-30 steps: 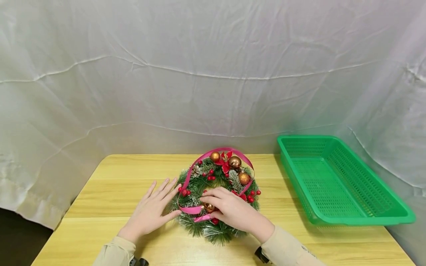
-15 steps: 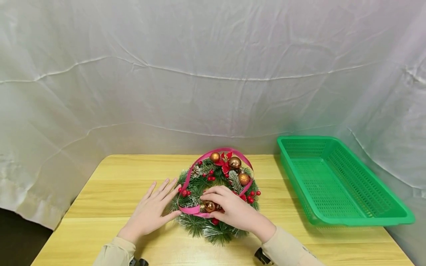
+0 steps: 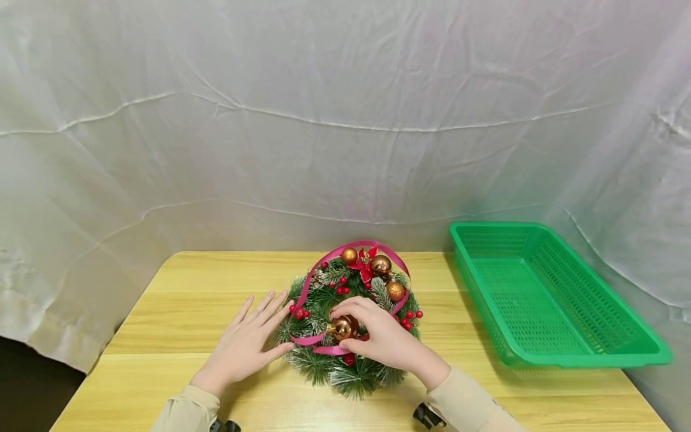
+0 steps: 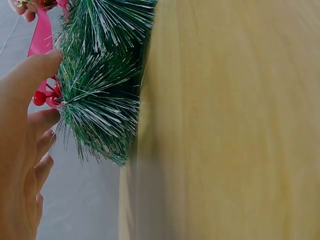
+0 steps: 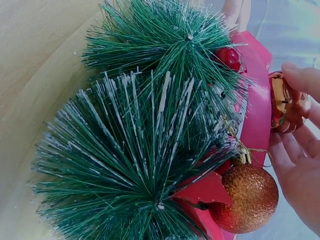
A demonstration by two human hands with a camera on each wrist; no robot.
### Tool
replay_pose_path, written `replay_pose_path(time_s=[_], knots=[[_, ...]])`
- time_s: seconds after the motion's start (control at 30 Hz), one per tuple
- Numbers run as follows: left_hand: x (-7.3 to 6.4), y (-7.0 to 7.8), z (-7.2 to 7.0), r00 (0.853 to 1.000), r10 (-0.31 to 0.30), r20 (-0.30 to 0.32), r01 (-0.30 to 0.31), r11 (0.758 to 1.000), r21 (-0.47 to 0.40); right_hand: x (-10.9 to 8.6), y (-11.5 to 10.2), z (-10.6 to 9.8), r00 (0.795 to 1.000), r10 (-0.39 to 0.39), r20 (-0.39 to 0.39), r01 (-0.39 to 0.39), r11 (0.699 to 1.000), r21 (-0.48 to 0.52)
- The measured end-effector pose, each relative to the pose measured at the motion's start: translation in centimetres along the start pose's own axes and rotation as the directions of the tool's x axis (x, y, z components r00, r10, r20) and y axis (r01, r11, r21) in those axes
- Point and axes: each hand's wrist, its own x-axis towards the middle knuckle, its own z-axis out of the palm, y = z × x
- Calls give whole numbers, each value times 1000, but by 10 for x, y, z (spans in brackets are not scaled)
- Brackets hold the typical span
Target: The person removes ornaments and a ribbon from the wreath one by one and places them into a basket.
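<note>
A green Christmas wreath with red berries and baubles lies flat on the table. My right hand is over its front part and grips a shiny copper bauble between thumb and fingers. In the right wrist view, the thumb and fingers are round the same bauble, beside a pink ribbon. That ribbon loops over the wreath, its front stretch passing beneath the held bauble in the head view. My left hand is spread, its thumb and index fingertips at the wreath's left edge.
A green plastic basket stands on the right side of the wooden table. A glittery orange bauble and red petals sit near my right hand. Pale cloth hangs behind the table.
My right hand has shifted slightly back and right with the copper bauble, which now shows more. The ribbon's front stretch has moved slightly up. My left hand stays in place.
</note>
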Motion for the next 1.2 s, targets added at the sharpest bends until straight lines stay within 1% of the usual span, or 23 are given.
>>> replay_pose_path(time_s=[0.1, 0.13, 0.23, 0.33, 0.53, 0.7, 0.83, 0.9, 1.03, 1.2], knots=[[0, 0, 0, 1000, -3, 4, 3, 1000, -4, -2, 0, -4, 1000, 1, -15, -1, 1000, 9], [0, 0, 0, 1000, -2, 3, 2, 1000, -4, -2, 1, -6, 1000, -9, -28, 9, 1000, 6], [0, 0, 0, 1000, 5, -6, -5, 1000, -1, -4, 3, -11, 996, -41, -73, 41, 999, -3], [0, 0, 0, 1000, 4, -4, -4, 1000, -2, -8, 5, -16, 989, -75, -130, 74, 997, -7], [1, 1, 0, 1000, -9, 9, 9, 1000, -13, -20, 7, -35, 976, -75, -204, 83, 996, 28], [1, 0, 1, 1000, 3, -9, -3, 1000, -14, -36, 10, -55, 973, -3, -229, 35, 990, 136], [1, 0, 2, 1000, 1, 7, -1, 1000, -9, -51, 15, -69, 963, 64, -260, -7, 976, 216], [1, 0, 2, 1000, -3, 16, 3, 1000, -8, -58, 19, -73, 957, 86, -277, -18, 971, 239], [0, 0, 2, 1000, -12, 28, 13, 1000, -11, -73, 25, -81, 942, 154, -300, -67, 957, 281], [0, 1, 1, 999, -11, 35, 12, 1000, -14, -90, 29, -91, 924, 233, -302, -138, 942, 305]])
